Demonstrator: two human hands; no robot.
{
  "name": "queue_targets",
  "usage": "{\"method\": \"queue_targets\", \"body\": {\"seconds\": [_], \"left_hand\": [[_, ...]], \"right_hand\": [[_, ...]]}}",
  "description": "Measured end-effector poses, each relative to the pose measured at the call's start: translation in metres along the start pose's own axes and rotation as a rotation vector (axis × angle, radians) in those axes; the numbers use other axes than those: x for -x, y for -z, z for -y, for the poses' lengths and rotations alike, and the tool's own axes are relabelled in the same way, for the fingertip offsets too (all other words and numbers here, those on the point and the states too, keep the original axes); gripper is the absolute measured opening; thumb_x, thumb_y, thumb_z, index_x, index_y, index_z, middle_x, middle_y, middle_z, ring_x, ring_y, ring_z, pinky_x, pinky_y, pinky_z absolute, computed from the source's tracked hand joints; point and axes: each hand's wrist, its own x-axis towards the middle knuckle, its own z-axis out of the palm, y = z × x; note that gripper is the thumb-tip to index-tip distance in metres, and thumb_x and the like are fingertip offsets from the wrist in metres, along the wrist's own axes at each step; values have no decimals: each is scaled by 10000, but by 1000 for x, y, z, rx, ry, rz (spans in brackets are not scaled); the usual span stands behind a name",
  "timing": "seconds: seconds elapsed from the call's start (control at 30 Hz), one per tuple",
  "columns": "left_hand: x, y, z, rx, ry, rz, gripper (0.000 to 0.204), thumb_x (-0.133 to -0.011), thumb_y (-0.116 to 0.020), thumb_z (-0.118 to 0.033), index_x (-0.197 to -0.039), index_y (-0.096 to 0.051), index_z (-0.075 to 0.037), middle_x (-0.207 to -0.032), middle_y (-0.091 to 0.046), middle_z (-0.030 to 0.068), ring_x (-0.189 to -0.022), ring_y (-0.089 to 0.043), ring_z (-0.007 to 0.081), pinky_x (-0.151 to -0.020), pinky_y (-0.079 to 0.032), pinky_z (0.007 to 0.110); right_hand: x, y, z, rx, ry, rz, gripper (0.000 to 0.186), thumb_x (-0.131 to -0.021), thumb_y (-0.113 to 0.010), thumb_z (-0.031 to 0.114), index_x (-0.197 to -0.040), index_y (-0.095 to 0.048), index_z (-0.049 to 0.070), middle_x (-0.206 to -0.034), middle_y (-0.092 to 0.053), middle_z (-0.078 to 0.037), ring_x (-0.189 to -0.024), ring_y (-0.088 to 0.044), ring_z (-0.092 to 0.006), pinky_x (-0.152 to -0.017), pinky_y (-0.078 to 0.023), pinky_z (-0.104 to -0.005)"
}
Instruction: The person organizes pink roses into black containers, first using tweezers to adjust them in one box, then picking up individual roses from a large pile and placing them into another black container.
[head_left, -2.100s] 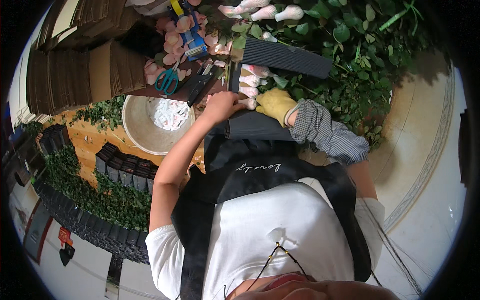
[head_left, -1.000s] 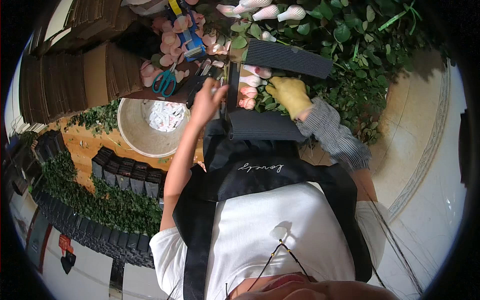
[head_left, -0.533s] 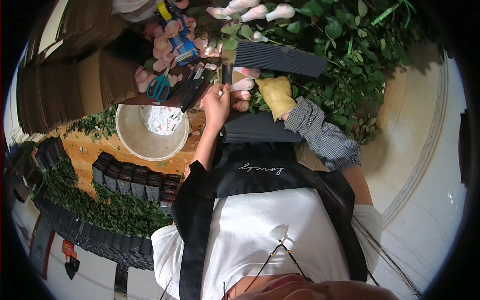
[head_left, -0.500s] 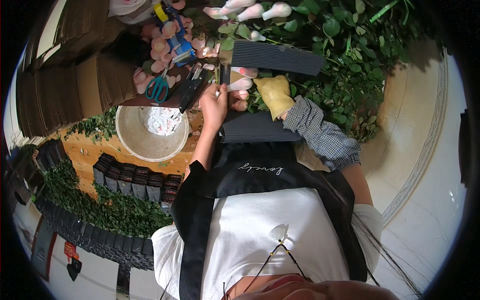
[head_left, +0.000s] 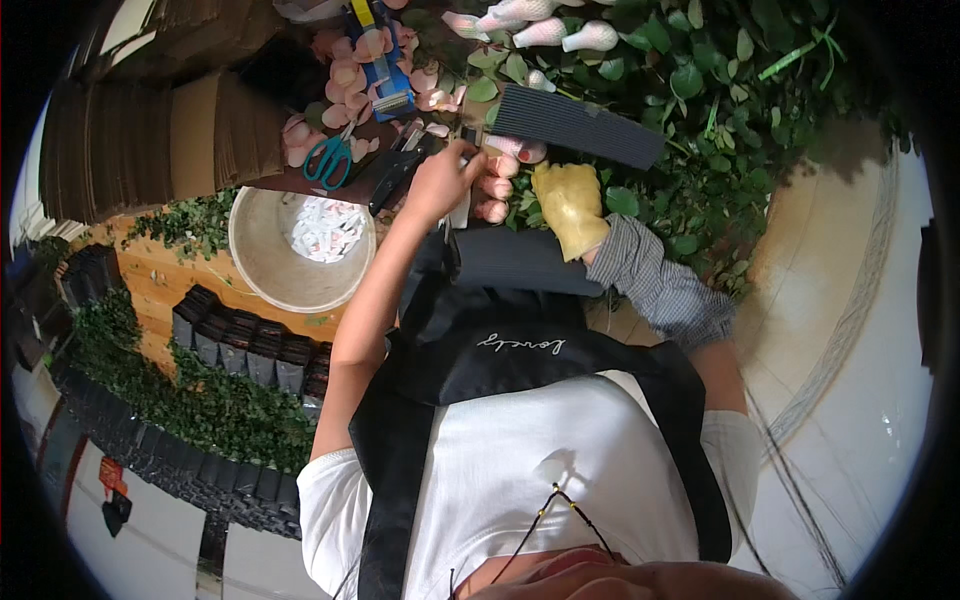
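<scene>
Bare pink roses (head_left: 495, 187) lie in a short row at the left end of a dark ribbed sheet, with a rose in a pale net sleeve (head_left: 506, 146) just above them. My left hand (head_left: 445, 183) is bare and reaches in beside these heads, thumb and fingers pinched together; whatever is between them is hidden. In a yellow glove, my right hand (head_left: 570, 207) rests closed over the leafy part of the bunch, and its grip is covered by the glove. The sheet's upper flap (head_left: 580, 125) stands beyond the roses; its lower flap (head_left: 525, 262) lies against my apron.
Left of my hand are a black stapler (head_left: 398, 172), teal scissors (head_left: 330, 162) and loose petals (head_left: 345, 82). A pale bucket (head_left: 250, 258) holds white scraps. Cardboard stacks (head_left: 200, 145) stand at far left, more netted roses (head_left: 530, 30) beyond, and leafy stems (head_left: 720, 170) at right.
My left hand has moved up and right, closer to the roses. A head that was covered in a white sleeve now shows bare pink. The whole view has shifted slightly.
</scene>
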Motion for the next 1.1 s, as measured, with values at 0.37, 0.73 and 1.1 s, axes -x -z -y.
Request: {"method": "queue_targets", "body": {"seconds": [0.37,0.73,1.1], "left_hand": [[-18,-44,2,-181,-168,-281,269,-921,-656,-301,-917,-628,-34,-761,-653,202,-724,-658,408,-622,-522,493],[-3,-30,3,244,-167,-254,213,-917,-648,-216,-875,-670,-9,-801,-621,207,-764,-629,400,-659,-491,416],[66,27,51,585,-62,-312,214,-912,-644,-111,-773,-506,-23,-704,-524,28,-676,-524,93,-609,-449,285]], "right_hand": [[-3,18,6,-265,-80,-74,189,-917,-604,226,-796,-596,81,-614,-641,-93,-577,-655,-308,-513,-508,-434],[-16,-19,7,-144,-160,-93,173,-926,-606,252,-926,-657,87,-728,-686,-89,-653,-681,-302,-610,-548,-429],[5,31,-20,-536,-106,107,247,-920,-628,295,-1042,-688,89,-822,-721,-88,-708,-690,-316,-650,-554,-445]]}}
